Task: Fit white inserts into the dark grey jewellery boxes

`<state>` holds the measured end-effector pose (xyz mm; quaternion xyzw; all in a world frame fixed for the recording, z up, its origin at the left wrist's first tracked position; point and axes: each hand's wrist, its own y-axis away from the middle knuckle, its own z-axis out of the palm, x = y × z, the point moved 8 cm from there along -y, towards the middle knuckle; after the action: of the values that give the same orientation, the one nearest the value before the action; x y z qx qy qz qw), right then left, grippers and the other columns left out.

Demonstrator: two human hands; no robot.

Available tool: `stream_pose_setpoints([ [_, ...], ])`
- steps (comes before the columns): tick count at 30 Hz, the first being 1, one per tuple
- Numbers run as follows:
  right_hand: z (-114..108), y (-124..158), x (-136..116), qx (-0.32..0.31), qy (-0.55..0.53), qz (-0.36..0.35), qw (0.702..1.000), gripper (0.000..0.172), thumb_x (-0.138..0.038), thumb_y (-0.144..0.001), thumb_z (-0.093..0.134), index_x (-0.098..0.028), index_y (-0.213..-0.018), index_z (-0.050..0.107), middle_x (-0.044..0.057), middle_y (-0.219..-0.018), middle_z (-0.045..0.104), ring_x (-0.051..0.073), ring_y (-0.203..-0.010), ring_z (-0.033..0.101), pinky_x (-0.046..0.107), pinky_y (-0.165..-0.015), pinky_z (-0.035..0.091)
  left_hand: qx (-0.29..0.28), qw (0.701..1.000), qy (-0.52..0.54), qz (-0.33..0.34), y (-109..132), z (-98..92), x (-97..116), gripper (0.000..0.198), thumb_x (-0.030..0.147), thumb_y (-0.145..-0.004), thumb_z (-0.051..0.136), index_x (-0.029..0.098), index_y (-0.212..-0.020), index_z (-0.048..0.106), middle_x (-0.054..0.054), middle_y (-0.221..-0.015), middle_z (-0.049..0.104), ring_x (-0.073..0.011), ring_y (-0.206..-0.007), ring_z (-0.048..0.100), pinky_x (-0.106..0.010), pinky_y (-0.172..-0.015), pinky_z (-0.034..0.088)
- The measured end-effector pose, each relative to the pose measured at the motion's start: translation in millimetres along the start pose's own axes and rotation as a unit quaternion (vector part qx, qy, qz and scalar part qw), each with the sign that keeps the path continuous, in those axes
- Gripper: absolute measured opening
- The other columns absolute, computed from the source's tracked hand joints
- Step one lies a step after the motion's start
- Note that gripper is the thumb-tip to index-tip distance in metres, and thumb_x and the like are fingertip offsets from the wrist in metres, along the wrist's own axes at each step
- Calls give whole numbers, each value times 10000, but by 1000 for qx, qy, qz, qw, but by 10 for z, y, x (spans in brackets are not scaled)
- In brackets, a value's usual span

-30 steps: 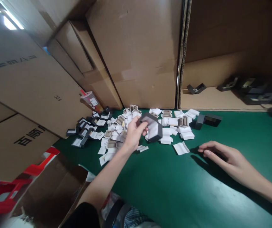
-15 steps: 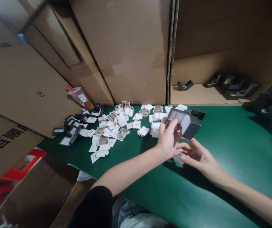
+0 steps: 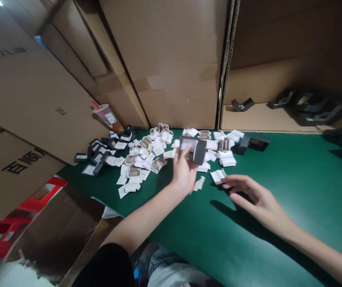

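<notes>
- Head view: my left hand (image 3: 184,173) is closed on a black box (image 3: 200,153), apparently open, above the table (image 3: 188,223) toward its back edge.
- My right hand (image 3: 253,194) is half-open, no grip visible; fingertips at a white insert (image 3: 217,176), contact unclear.
- Progress, my read: partway. Dark boxes (image 3: 98,168) toward the back left corner show white inside; loose inserts (image 3: 158,149) lie unboxed.

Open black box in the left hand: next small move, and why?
I'd probably close the right hand on the white folded piece: its fingers are at that piece's right edge, contact unclear, and nothing shows in its grasp, while the left hand holds the open black box up over the table.
</notes>
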<state>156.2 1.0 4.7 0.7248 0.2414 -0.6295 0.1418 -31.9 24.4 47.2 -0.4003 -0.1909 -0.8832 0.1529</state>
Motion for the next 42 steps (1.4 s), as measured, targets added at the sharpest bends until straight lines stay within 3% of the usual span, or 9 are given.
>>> stream_pose_setpoints([
  [5,149,19,-106,-17,50,-33,998,483,-402,-846,602,-263,-1288,464,74,-1202,627,212,-1112,580,389,-965,463,-63,993,42,-94,196,343,-429,88,164,-813,575,176,-855,498,30,-703,585,-79,-571,567,-200,-530,457],
  [11,-13,66,-74,24,56,-4,998,263,-445,-864,556,-196,-816,626,30,-791,648,160,-729,592,270,-688,481,-64,992,28,-102,142,392,-489,47,131,-824,538,166,-842,513,12,-717,584,-85,-580,572,-203,-519,470],
  [14,-121,84,-19,43,49,21,998,282,-463,-858,561,-190,-824,621,31,-775,635,149,-688,569,250,-621,458,-37,998,-49,-25,-92,133,-99,108,150,-813,573,175,-913,542,-17,-810,630,-91,-630,597,-191,-539,480],
  [16,-154,83,29,42,63,36,997,296,-475,-859,555,-190,-878,635,42,-821,651,157,-699,575,254,-606,455,-18,987,-139,84,-290,-131,387,166,175,-791,620,185,-946,559,-15,-854,637,-81,-635,592,-173,-541,475],
  [20,-82,63,19,-7,119,8,993,305,-451,-881,527,-214,-1038,641,62,-982,669,199,-846,612,300,-716,487,106,870,-387,288,-596,-831,1518,118,156,-768,620,167,-878,580,32,-694,556,-61,-504,515,-159,-460,436],
  [22,-35,60,-17,-29,150,-9,988,290,-439,-896,503,-232,-1044,643,60,-991,666,207,-873,612,317,-738,489,203,817,-446,304,-707,-1241,1974,138,156,-771,605,156,-906,576,32,-716,542,-60,-503,522,-167,-465,466],
  [25,19,63,-83,-54,174,-36,983,271,-419,-924,452,-243,-922,658,55,-934,658,204,-858,603,327,-742,483,266,795,-457,297,-843,-1675,2429,215,116,-796,540,139,-1009,527,40,-698,503,-59,-477,512,-197,-489,507],
  [32,28,79,-84,-44,250,-85,963,358,-430,-910,460,-232,-669,636,75,-990,631,237,-926,588,348,-742,487,296,764,-519,242,-1082,-1987,2660,275,33,-727,591,106,-988,541,7,-694,529,-128,-523,597,-281,-539,541],
  [42,43,101,-33,-63,265,-97,957,352,-449,-909,455,-249,-721,675,75,-1045,611,230,-937,597,349,-764,511,237,638,-667,301,-1207,-1705,2625,493,10,-717,572,124,-1191,499,-123,-1195,517,-184,-1028,573,-309,-943,453],
])
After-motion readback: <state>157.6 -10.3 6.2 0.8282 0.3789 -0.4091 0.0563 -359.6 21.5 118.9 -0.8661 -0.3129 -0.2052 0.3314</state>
